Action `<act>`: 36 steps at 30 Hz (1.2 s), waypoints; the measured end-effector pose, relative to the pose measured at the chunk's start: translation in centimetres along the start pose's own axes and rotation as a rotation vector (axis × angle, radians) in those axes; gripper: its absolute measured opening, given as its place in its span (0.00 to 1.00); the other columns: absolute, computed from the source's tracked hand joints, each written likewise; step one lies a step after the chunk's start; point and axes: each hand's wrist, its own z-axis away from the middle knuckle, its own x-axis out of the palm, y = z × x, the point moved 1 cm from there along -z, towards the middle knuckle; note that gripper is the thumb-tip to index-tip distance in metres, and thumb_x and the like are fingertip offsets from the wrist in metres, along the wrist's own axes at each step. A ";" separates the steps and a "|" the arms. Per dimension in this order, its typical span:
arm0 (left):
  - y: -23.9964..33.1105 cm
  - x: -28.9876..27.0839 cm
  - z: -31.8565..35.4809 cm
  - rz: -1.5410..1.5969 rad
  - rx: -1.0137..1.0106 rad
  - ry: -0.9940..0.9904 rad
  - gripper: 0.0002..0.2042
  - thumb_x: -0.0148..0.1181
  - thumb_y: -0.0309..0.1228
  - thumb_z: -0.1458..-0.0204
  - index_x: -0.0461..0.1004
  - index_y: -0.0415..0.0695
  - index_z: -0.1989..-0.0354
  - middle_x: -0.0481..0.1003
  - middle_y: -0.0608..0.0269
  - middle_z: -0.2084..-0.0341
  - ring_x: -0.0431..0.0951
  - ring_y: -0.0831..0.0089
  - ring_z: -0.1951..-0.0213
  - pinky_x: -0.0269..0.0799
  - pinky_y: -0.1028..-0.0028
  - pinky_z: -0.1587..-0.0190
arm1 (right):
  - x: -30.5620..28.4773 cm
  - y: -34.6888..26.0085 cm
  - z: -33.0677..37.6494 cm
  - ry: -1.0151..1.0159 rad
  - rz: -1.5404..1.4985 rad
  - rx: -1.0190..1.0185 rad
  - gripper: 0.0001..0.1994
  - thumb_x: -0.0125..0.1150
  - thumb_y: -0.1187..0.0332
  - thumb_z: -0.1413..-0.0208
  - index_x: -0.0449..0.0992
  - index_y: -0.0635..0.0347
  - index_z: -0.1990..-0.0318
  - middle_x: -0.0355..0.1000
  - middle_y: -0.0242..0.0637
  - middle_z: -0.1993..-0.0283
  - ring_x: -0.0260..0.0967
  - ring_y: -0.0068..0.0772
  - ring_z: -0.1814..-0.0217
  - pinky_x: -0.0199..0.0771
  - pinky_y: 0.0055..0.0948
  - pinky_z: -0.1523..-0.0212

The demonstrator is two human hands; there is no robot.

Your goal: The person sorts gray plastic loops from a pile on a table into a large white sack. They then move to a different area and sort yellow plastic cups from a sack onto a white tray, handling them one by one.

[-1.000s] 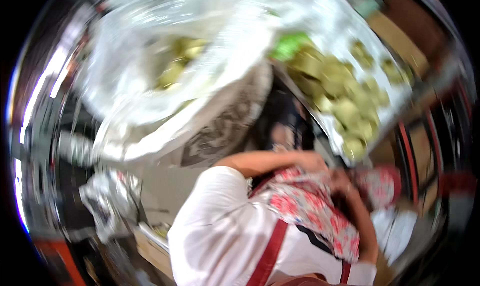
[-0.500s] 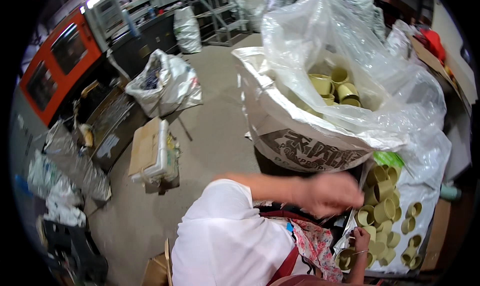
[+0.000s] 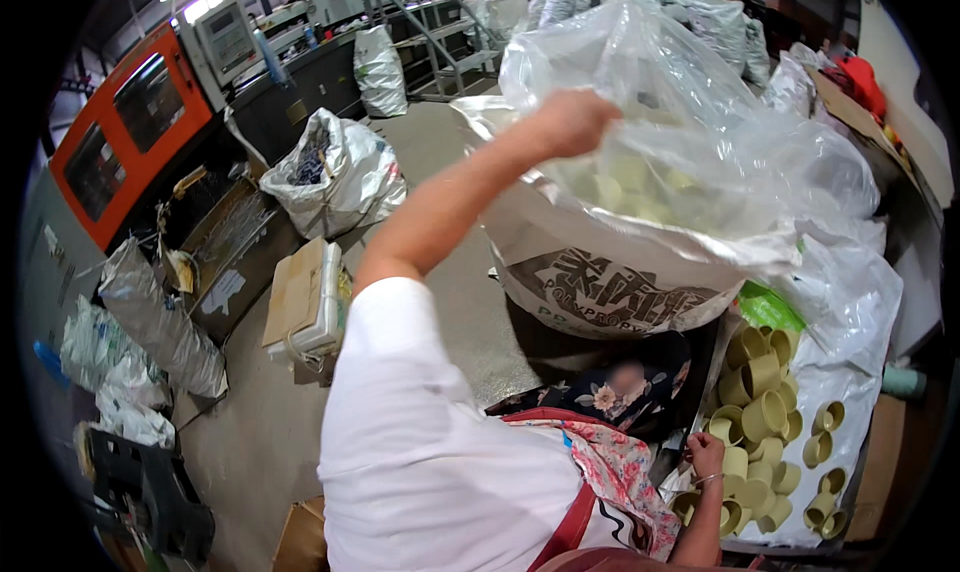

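Observation:
My left hand (image 3: 578,122) is stretched out over a large white woven sack (image 3: 620,287), closed at the edge of its clear plastic liner (image 3: 650,62). Several olive-yellow round cups (image 3: 640,187) show hazily inside, through the film. Low on the right, my right hand (image 3: 706,454), with a bracelet at the wrist, has its fingers curled together; anything in them is too small to tell. Beside it, more olive-yellow cups (image 3: 765,417) lie heaped on a white plastic-covered surface (image 3: 850,372), some upright, some on their sides.
A green bag (image 3: 770,307) lies between sack and cups. On the left are a foam box with cardboard on top (image 3: 300,297), an open white sack of dark pieces (image 3: 335,172) and an orange-doored machine (image 3: 130,132). A metal step ladder (image 3: 425,42) stands farther back.
My left hand has swung from beside the cup heap up and left to the sack's liner. Film now veils the cups inside. My right hand has shifted slightly left and up.

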 end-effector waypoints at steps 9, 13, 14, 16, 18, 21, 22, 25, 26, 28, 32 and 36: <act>6.4 -3.9 14.4 -0.130 0.385 -0.148 0.42 0.66 0.32 0.66 0.52 0.66 0.39 0.66 0.55 0.56 0.70 0.59 0.60 0.66 0.64 0.56 | -0.7 -1.8 0.4 0.112 0.030 0.045 0.06 0.55 0.70 0.50 0.73 0.65 0.71 0.70 0.32 0.78 0.67 0.22 0.81 0.68 0.22 0.81; 5.0 0.2 14.9 -0.236 0.397 -0.115 0.46 0.67 0.32 0.67 0.47 0.73 0.38 0.65 0.56 0.57 0.71 0.63 0.62 0.67 0.67 0.58 | -1.7 1.8 -0.7 0.169 0.230 -0.113 0.07 0.56 0.72 0.51 0.73 0.67 0.74 0.69 0.33 0.81 0.66 0.22 0.83 0.67 0.22 0.81; 4.6 0.6 14.8 -0.244 0.402 -0.102 0.44 0.63 0.27 0.63 0.46 0.75 0.38 0.65 0.57 0.61 0.72 0.65 0.66 0.69 0.69 0.63 | -1.5 1.0 -0.2 0.157 0.265 -0.130 0.07 0.56 0.72 0.52 0.73 0.68 0.76 0.69 0.34 0.83 0.66 0.22 0.83 0.67 0.23 0.81; 3.5 2.2 14.4 -0.280 0.387 -0.113 0.43 0.59 0.23 0.62 0.46 0.75 0.38 0.64 0.58 0.63 0.72 0.66 0.69 0.69 0.70 0.68 | -1.4 -2.5 1.9 0.147 0.242 -0.014 0.07 0.57 0.73 0.52 0.73 0.69 0.76 0.69 0.34 0.83 0.66 0.23 0.84 0.67 0.24 0.81; 3.7 2.7 13.2 -0.303 0.429 -0.111 0.43 0.52 0.18 0.60 0.45 0.75 0.38 0.64 0.57 0.66 0.73 0.66 0.73 0.69 0.72 0.74 | -1.9 -2.6 3.2 0.241 0.213 0.016 0.08 0.57 0.72 0.53 0.73 0.68 0.78 0.68 0.37 0.86 0.65 0.25 0.86 0.65 0.28 0.81; 4.9 2.7 12.7 -0.213 0.460 -0.182 0.43 0.51 0.18 0.61 0.46 0.77 0.38 0.63 0.56 0.65 0.72 0.61 0.72 0.69 0.67 0.74 | -2.5 -1.4 3.9 0.300 0.325 -0.062 0.07 0.57 0.73 0.54 0.73 0.69 0.77 0.69 0.35 0.83 0.67 0.23 0.83 0.67 0.25 0.81; 5.2 3.0 12.4 -0.220 0.454 -0.212 0.43 0.51 0.18 0.61 0.46 0.77 0.38 0.63 0.56 0.65 0.72 0.61 0.72 0.70 0.67 0.74 | -2.5 -0.2 3.9 0.300 0.360 -0.093 0.07 0.57 0.72 0.54 0.74 0.69 0.77 0.69 0.36 0.83 0.67 0.24 0.83 0.68 0.26 0.81; 5.5 4.5 10.9 -0.213 0.520 -0.193 0.45 0.49 0.16 0.61 0.43 0.79 0.38 0.63 0.54 0.65 0.73 0.59 0.75 0.71 0.67 0.74 | -1.8 0.2 4.3 0.318 0.585 -0.164 0.11 0.56 0.65 0.55 0.75 0.67 0.74 0.72 0.42 0.80 0.70 0.34 0.79 0.70 0.33 0.76; 5.6 4.7 10.7 -0.248 0.485 -0.255 0.45 0.49 0.16 0.61 0.44 0.79 0.38 0.64 0.53 0.65 0.73 0.59 0.74 0.71 0.66 0.73 | -0.7 -1.9 5.0 0.307 0.545 -0.068 0.13 0.55 0.63 0.56 0.76 0.66 0.72 0.72 0.46 0.77 0.71 0.39 0.75 0.70 0.35 0.70; 6.7 6.2 8.7 -0.254 0.497 -0.276 0.44 0.49 0.16 0.61 0.44 0.78 0.38 0.64 0.53 0.65 0.73 0.58 0.73 0.71 0.66 0.73 | -1.0 -2.0 5.7 0.296 0.509 -0.053 0.12 0.57 0.64 0.57 0.76 0.66 0.72 0.73 0.47 0.76 0.72 0.39 0.74 0.71 0.34 0.69; 7.8 10.0 4.7 -0.191 0.539 -0.228 0.41 0.47 0.18 0.60 0.47 0.76 0.38 0.65 0.50 0.65 0.73 0.56 0.71 0.70 0.65 0.71 | -0.8 -1.6 7.3 0.288 0.533 0.024 0.12 0.57 0.63 0.57 0.77 0.64 0.73 0.72 0.49 0.73 0.71 0.47 0.68 0.71 0.37 0.63; 6.8 12.8 1.0 -0.262 0.481 -0.245 0.41 0.51 0.22 0.60 0.45 0.74 0.38 0.65 0.46 0.59 0.75 0.54 0.68 0.72 0.63 0.67 | 0.8 -2.9 8.4 0.253 0.538 0.110 0.15 0.58 0.59 0.57 0.77 0.62 0.68 0.73 0.51 0.68 0.71 0.48 0.64 0.70 0.37 0.58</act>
